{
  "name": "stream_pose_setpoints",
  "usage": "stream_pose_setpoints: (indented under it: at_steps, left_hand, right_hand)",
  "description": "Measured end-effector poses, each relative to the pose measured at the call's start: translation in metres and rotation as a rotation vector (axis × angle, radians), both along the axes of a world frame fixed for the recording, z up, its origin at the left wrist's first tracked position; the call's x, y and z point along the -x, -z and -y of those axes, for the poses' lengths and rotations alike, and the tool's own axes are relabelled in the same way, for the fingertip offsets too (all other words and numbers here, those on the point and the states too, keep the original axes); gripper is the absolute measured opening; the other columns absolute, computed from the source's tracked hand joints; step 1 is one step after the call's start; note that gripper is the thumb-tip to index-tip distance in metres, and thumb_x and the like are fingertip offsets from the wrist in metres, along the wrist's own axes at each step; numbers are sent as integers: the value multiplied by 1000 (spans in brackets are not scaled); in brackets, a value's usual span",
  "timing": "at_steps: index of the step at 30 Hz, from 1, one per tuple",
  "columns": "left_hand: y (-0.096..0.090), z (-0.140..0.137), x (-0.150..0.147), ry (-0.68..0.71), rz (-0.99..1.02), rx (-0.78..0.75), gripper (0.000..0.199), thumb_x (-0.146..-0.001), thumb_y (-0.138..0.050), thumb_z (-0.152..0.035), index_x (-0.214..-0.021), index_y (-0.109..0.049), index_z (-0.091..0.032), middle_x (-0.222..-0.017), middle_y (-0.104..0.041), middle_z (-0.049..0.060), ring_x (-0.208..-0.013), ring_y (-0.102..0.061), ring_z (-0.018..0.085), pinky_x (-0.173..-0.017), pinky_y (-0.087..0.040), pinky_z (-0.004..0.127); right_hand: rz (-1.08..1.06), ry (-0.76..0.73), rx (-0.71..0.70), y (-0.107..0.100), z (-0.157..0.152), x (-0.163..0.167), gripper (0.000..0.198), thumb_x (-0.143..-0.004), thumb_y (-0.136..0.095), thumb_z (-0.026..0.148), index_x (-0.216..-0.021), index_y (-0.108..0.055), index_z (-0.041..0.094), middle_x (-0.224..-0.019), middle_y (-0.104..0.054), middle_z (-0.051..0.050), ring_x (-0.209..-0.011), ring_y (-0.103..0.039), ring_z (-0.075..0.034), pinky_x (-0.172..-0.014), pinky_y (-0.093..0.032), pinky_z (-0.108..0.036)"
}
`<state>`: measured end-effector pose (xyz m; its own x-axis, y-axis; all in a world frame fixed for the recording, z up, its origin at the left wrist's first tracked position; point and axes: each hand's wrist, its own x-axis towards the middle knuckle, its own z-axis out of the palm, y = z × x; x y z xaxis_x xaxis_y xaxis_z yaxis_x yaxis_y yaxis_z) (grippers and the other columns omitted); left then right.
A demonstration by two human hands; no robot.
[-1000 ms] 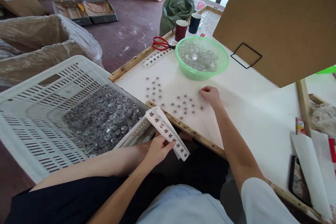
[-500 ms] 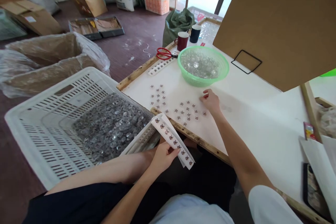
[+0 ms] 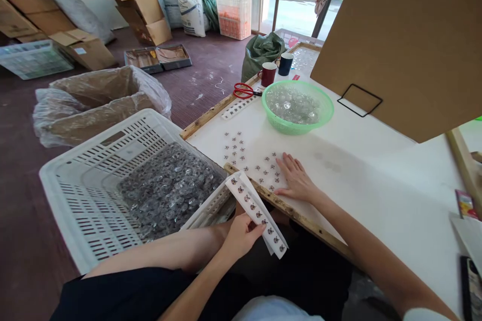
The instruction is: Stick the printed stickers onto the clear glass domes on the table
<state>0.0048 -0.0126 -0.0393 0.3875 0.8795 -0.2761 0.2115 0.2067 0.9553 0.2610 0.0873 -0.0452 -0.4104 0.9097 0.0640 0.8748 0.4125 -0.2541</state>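
Pinched between the thumb and fingers of my left hand [image 3: 243, 234] are strips of stickers [image 3: 259, 214], white with a row of small dark animal-face prints. They hang over my lap, by the table's wooden edge. My right hand [image 3: 295, 178] lies flat on the white table [image 3: 361, 175], fingers spread, beside a group of small clear pieces [image 3: 266, 170] with the same prints. Its fingers hide part of that group. More printed pieces [image 3: 234, 148] lie farther left. Behind them stands a light green basket [image 3: 297, 123] full of clear round pieces.
At my left, a white crate [image 3: 79, 175] holds many clear pieces. Red scissors [image 3: 244, 91] and another sticker strip [image 3: 239, 107] lie near the table's far-left edge, close to two mugs [image 3: 268, 74]. A large brown board [image 3: 399, 45] overhangs the right side.
My right hand has moved from near the green basket toward the table's near edge and flattened beside the printed pieces. My left hand keeps hold of the strips. The view has shifted.
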Motion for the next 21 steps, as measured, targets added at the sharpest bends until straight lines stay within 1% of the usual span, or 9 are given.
stream_pose_setpoints:
  at_steps: [3, 5, 8, 11, 13, 15, 16, 18, 21]
  left_hand:
    - [0, -1, 0, -29, 4, 27, 24, -78, -67, -38, -82, -71, -14, -82, -73, 9, -74, -66, 24, -66, -52, 32]
    - [1, -3, 1, -37, 2, 39, 28, -77, -68, -41, -83, -71, -14, -82, -74, 9, -76, -67, 25, -66, -53, 33]
    - [6, -7, 3, -45, 16, 63, 34, -77, -69, -46, -83, -70, -13, -82, -74, 10, -77, -68, 26, -68, -54, 35]
    - [9, -10, 6, -86, 48, 114, 39, -74, -70, -52, -81, -69, -14, -80, -74, 10, -75, -69, 27, -68, -54, 36]
    - [9, -11, 7, -95, 61, 128, 41, -73, -70, -54, -80, -68, -14, -80, -74, 11, -75, -69, 28, -68, -55, 37]
    - [7, -10, 6, -88, 55, 110, 41, -74, -69, -54, -80, -69, -14, -81, -74, 11, -76, -69, 28, -69, -54, 37]
    - [5, -10, 6, -81, 47, 94, 40, -75, -69, -53, -80, -70, -14, -82, -74, 11, -77, -68, 28, -70, -54, 37]
    - [3, -8, 4, -57, 30, 61, 37, -77, -68, -51, -81, -71, -14, -83, -74, 11, -78, -68, 27, -70, -54, 35]
    - [0, -8, 3, -26, 19, 37, 34, -78, -67, -47, -82, -72, -14, -83, -74, 10, -78, -67, 26, -70, -53, 34]
  right_hand:
    - [-52, -14, 3, -2, -39, 45, 96, -81, -51, 72, -153, -26, 15, -160, -14, -20, -147, -13, -37, -117, -13, -52]
    - [-103, -42, 13, -5, -70, 81, 91, -83, -51, 68, -152, -29, 13, -159, -16, -21, -147, -14, -37, -118, -12, -50]
    - [-218, -81, 90, -11, -114, 135, 81, -90, -47, 62, -152, -29, 13, -160, -17, -19, -147, -15, -35, -118, -12, -50]
    - [-392, -68, 186, -15, -139, 169, 71, -94, -41, 56, -152, -26, 19, -161, -18, -12, -148, -14, -32, -117, -13, -53]
    - [-531, -63, 178, -15, -144, 173, 61, -97, -37, 49, -151, -29, 20, -160, -24, -10, -148, -17, -28, -118, -15, -51]
    - [-674, -45, 124, -12, -142, 164, 52, -97, -36, 37, -146, -37, 18, -154, -36, -10, -144, -27, -23, -118, -20, -45]
    - [-740, -18, 108, -10, -139, 156, 49, -95, -36, 29, -142, -42, 17, -149, -43, -10, -140, -33, -21, -117, -24, -43]
    - [-860, 75, 126, -4, -134, 137, 49, -86, -36, 16, -134, -48, 17, -138, -53, -10, -131, -45, -19, -113, -32, -40]
    - [-993, 196, 180, 2, -124, 115, 55, -74, -35, 7, -124, -52, 20, -128, -59, -7, -122, -53, -18, -106, -40, -40]
